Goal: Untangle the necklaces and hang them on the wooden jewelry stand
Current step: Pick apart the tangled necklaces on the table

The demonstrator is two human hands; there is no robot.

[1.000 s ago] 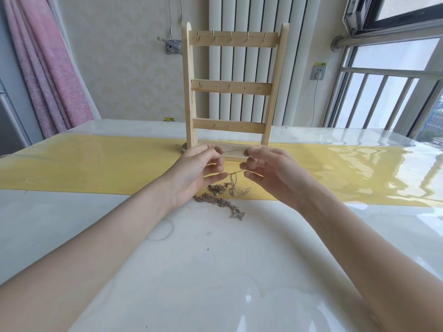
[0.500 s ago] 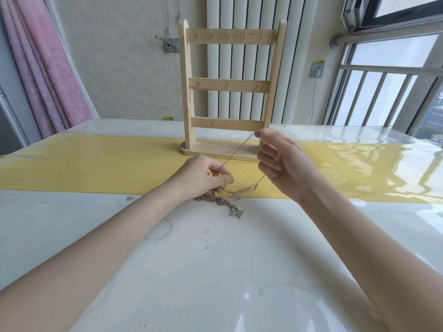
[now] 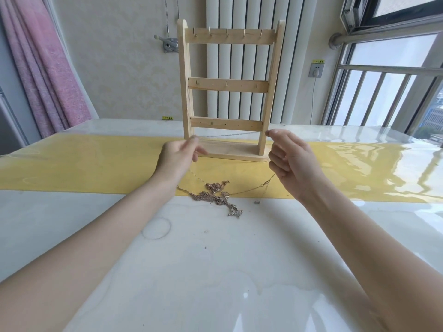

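Note:
A wooden jewelry stand [image 3: 227, 85] with three hooked rails stands upright on the yellow runner, its hooks bare. My left hand [image 3: 178, 155] and my right hand [image 3: 291, 161] each pinch one thin gold necklace chain [image 3: 230, 136], stretched taut between them in front of the stand's base. Both ends of the chain trail down toward a tangled heap of necklaces [image 3: 215, 196] lying on the table between my forearms.
The glossy white table [image 3: 191, 271] carries a yellow runner [image 3: 84, 164] across its width. A small loose metal bit [image 3: 257, 202] lies right of the heap. Behind are a radiator, a pink curtain [image 3: 40, 68] at left and a window railing [image 3: 383, 92] at right.
My hands have lifted and spread apart, drawing one chain out of the heap until it runs taut between them. The heap now lies uncovered on the table.

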